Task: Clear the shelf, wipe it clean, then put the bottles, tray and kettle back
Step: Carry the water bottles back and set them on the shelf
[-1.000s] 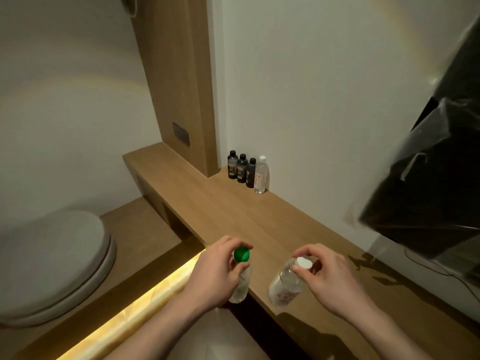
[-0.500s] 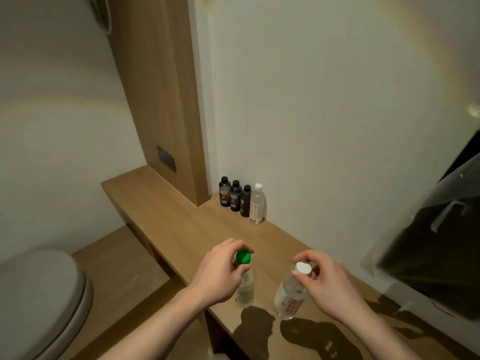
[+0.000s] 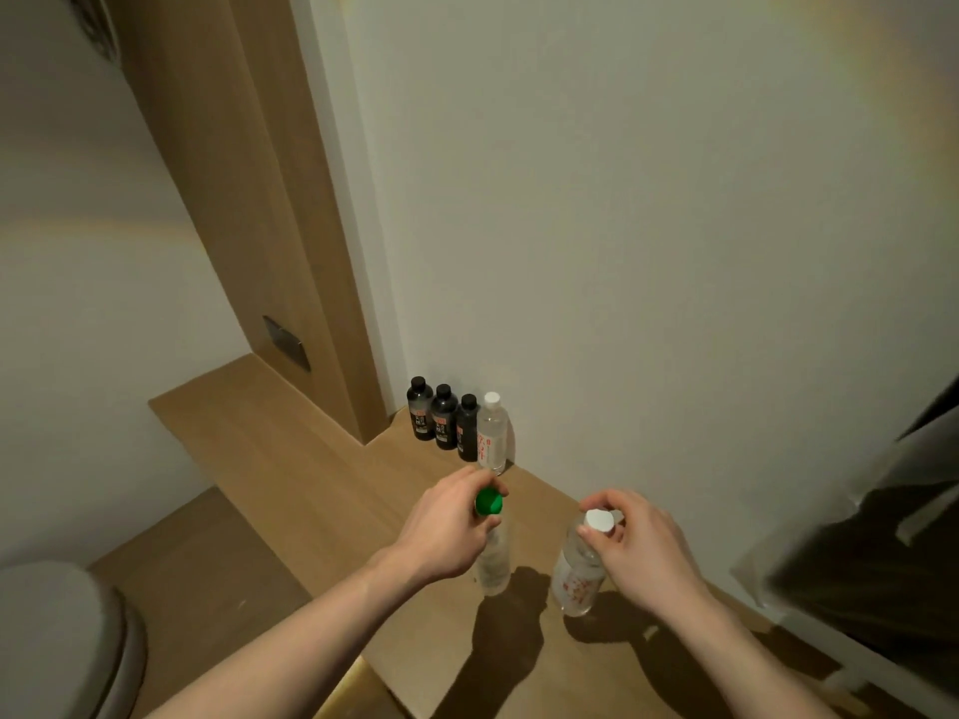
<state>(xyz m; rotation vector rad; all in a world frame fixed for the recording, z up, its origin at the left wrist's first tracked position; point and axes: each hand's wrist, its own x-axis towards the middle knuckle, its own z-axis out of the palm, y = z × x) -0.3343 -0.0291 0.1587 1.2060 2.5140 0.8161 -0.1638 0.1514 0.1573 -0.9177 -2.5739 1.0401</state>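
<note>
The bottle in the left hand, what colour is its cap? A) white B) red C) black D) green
D: the left hand grips the neck of a clear bottle whose cap is bright green; the white cap belongs to the bottle under the right hand.

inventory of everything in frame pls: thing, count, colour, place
Dark bottles: 3, black, in a row at the shelf's back corner by the wall.
Clear bottle: 1, white cap, right end of that row.
Green-cap bottle: 1, clear, front of shelf, in left hand.
White-cap bottle: 1, clear, red print, front of shelf, in right hand.
Shelf: 1, light wood, along the wall.
Wall plate: 1, dark, on the wood panel.
Toilet: 1, grey-white, lower left.
Left hand: grips green cap.
Right hand: grips white cap.
</note>
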